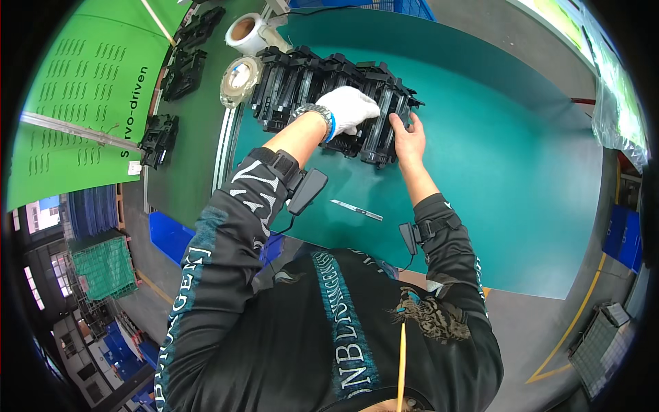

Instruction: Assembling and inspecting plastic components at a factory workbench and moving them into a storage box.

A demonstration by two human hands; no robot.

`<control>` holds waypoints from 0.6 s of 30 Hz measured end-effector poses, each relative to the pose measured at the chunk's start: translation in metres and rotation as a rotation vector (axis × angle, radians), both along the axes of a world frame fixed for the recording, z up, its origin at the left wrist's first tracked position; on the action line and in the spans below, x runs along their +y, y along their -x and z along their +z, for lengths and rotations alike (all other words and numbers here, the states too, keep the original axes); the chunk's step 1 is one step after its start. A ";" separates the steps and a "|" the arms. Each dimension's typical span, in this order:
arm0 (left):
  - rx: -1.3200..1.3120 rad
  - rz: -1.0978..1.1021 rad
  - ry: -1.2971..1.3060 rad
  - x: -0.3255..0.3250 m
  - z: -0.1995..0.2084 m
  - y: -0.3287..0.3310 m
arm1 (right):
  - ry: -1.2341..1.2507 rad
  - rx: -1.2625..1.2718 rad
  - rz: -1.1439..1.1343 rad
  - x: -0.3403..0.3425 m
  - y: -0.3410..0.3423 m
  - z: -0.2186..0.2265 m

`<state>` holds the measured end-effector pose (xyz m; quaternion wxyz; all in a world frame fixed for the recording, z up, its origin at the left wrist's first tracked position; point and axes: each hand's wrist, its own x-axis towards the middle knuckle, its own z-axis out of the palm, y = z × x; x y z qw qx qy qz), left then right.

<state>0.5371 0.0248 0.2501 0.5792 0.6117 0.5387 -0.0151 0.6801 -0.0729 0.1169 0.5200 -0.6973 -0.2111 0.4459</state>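
the roomiest bit is sitting right of the black row of units (302, 89), where the teal tabletop (515, 192) is spreading out wide, so a hand could be sliding through easily. Left end of the row is pretty much getting boxed in by a tape roll (237, 77), with a white roll (253, 39) crowding behind that. The gloved left hand (349, 110) is covering its middle, the bare right hand (410, 141) is blocking its right end, and a craft knife (357, 210) is lying on its near side

L head fisheye cam, downward, nr tbl (508, 178)
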 end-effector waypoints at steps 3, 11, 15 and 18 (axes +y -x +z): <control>0.006 -0.019 -0.052 0.000 -0.001 -0.004 | 0.024 -0.093 -0.047 -0.004 -0.007 -0.022; 0.214 -0.244 -0.595 -0.002 -0.015 0.009 | 0.006 -0.171 0.004 0.004 0.000 -0.024; 0.290 -0.370 -0.639 -0.003 -0.003 0.008 | 0.121 -0.206 0.086 -0.008 0.000 -0.016; 0.280 -0.292 -0.570 -0.001 0.007 0.007 | 0.064 -0.111 0.054 -0.002 0.000 -0.023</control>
